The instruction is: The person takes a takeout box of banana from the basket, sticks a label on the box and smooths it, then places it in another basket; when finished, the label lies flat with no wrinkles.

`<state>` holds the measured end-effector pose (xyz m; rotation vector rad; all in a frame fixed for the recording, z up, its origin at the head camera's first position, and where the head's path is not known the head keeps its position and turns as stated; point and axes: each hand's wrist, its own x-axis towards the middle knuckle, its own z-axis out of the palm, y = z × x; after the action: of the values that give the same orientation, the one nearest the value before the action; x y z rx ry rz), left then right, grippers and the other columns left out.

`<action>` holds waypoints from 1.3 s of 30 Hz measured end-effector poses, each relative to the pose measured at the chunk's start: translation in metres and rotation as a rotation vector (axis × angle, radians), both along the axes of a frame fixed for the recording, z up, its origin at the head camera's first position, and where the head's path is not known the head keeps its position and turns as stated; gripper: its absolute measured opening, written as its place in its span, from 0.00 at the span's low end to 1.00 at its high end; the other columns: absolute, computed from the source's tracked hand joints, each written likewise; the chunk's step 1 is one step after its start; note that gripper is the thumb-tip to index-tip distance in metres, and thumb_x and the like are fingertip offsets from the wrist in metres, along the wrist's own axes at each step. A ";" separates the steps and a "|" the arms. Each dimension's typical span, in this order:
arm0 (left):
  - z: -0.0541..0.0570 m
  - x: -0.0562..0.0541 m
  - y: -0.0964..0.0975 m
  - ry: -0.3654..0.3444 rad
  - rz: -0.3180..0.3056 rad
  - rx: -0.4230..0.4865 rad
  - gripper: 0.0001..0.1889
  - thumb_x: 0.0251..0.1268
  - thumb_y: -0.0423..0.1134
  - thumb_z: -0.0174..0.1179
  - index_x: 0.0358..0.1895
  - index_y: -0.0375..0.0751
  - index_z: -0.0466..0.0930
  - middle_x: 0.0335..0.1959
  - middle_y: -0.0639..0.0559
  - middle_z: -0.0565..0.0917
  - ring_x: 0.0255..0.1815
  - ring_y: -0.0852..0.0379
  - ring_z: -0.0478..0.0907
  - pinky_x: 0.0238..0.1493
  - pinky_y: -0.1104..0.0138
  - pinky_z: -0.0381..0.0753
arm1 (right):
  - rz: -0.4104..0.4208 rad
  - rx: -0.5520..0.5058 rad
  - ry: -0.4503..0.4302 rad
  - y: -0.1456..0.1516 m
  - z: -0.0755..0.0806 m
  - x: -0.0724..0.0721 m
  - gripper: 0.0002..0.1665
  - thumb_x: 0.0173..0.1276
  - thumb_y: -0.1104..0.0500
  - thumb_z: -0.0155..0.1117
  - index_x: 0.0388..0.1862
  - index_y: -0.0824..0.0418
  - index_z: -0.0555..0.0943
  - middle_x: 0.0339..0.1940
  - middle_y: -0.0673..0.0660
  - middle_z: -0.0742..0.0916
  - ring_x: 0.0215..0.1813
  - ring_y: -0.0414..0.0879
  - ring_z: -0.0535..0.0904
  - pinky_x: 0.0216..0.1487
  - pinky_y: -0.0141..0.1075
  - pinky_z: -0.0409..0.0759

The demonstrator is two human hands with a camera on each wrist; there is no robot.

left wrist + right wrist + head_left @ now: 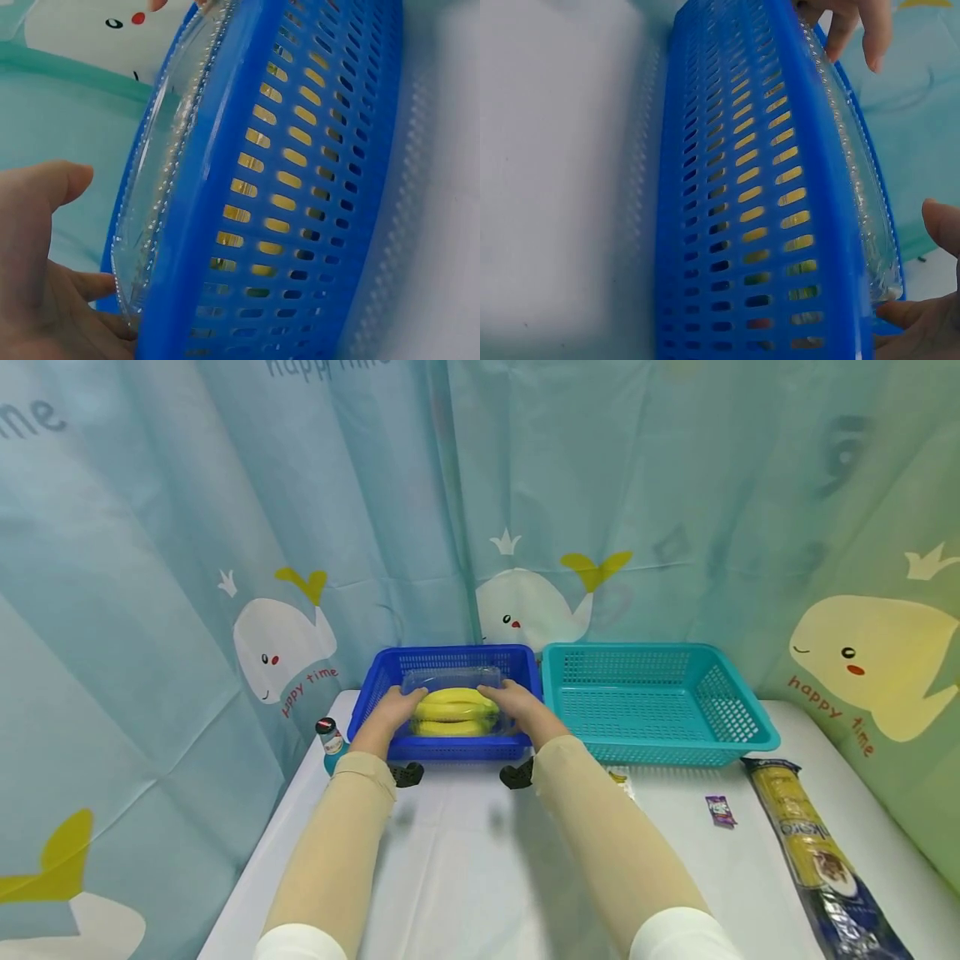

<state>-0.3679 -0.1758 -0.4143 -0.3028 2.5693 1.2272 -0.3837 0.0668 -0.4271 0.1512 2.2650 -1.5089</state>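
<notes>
A clear plastic box (pixel 450 677) with yellow bananas (pixel 455 704) in it sits inside the blue basket (pixel 460 748). My left hand (pixel 389 713) is at the box's left end and my right hand (pixel 528 708) at its right end. In the left wrist view, fingers (pixel 94 285) touch the box's edge while the thumb stands raised apart from it. The right wrist view shows the same: fingertips at the box's corner, thumb spread away. Through the basket's slots the yellow shows. The box's underside is hidden.
A teal basket (pixel 660 752) stands right of the blue one. At the right lie a long yellow-and-blue packet (pixel 813 847) and a small purple packet (pixel 720 811). A small dark-capped bottle (pixel 331 739) stands left of the blue basket. A patterned curtain (pixel 420 527) hangs behind.
</notes>
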 end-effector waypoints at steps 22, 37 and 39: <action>0.048 0.009 0.010 0.103 0.008 0.063 0.39 0.73 0.66 0.41 0.79 0.50 0.45 0.78 0.42 0.55 0.74 0.39 0.62 0.68 0.42 0.67 | 0.067 -0.088 0.068 0.046 0.056 0.023 0.50 0.72 0.34 0.54 0.82 0.48 0.45 0.80 0.59 0.59 0.70 0.63 0.71 0.58 0.52 0.82; 0.057 0.050 0.029 0.189 -0.005 0.251 0.34 0.73 0.65 0.44 0.74 0.55 0.50 0.59 0.44 0.68 0.36 0.51 0.69 0.41 0.55 0.75 | 0.097 -0.062 0.187 0.088 0.065 0.069 0.51 0.74 0.33 0.48 0.82 0.40 0.32 0.81 0.65 0.53 0.72 0.68 0.67 0.55 0.55 0.83; 0.055 0.056 0.033 0.207 -0.019 0.285 0.34 0.73 0.64 0.44 0.75 0.56 0.48 0.58 0.44 0.69 0.28 0.53 0.67 0.35 0.60 0.74 | 0.090 -0.044 0.214 0.095 0.061 0.075 0.51 0.73 0.31 0.47 0.81 0.39 0.31 0.82 0.65 0.51 0.73 0.69 0.64 0.57 0.57 0.81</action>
<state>-0.3117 -0.1430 -0.3598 -0.0948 2.5063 1.6703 -0.3086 0.1613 -0.3656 -0.1292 2.3645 -1.5920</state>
